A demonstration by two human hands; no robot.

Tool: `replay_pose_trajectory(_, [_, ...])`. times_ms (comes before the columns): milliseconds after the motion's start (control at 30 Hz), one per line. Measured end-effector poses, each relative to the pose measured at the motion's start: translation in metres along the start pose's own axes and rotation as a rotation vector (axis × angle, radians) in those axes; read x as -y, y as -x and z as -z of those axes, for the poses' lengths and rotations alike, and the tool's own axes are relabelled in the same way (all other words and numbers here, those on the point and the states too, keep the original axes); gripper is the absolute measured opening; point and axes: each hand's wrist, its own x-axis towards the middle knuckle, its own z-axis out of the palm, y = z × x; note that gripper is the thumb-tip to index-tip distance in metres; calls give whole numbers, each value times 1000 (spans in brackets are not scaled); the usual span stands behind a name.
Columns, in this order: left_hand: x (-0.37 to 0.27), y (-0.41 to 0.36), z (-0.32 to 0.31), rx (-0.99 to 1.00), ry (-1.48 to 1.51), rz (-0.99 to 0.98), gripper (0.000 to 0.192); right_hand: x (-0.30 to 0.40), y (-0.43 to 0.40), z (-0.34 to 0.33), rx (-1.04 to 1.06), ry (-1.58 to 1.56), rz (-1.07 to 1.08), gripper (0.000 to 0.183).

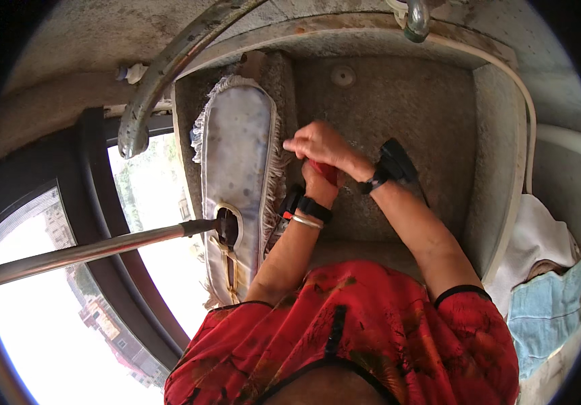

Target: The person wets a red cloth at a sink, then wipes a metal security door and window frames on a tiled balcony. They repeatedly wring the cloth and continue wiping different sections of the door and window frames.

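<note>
My left hand (319,183) is closed around a small red thing (325,170), perhaps a cloth; most of it is hidden by the fingers. Just above it is my right hand (321,143), slightly blurred, with its fingers pointing left. Whether the right hand also grips the red thing is hidden. Both hands are over the concrete sink (422,116). Each wrist wears a black strap with a black device, and a silver bangle (304,221) circles the left one.
A flat mop head (237,147) with a fringe lies along the sink's left side, its metal handle (93,255) running left past a window. A curved metal pipe (169,66) hangs upper left. A faucet (417,20) juts in at the top. Cloths (546,309) lie at right.
</note>
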Motion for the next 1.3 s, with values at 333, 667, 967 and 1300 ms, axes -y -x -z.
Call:
replay_pose_trajectory(333, [0, 56, 29, 131, -774, -243, 30, -108, -71, 90, -830, 389, -236, 28])
replay_pose_trajectory(667, [7, 52, 33, 16, -198, -10, 26, -113, -86, 107, -607, 542, -274, 35])
replay_pose_trajectory(967, [10, 53, 23, -30, 22, 106, 32, -110, -67, 71, -698, 434, -5, 24])
replay_pose_trajectory(1300, [-10, 80, 41, 230, -480, -146, 39, -42, 48, 17, -176, -296, -440, 47])
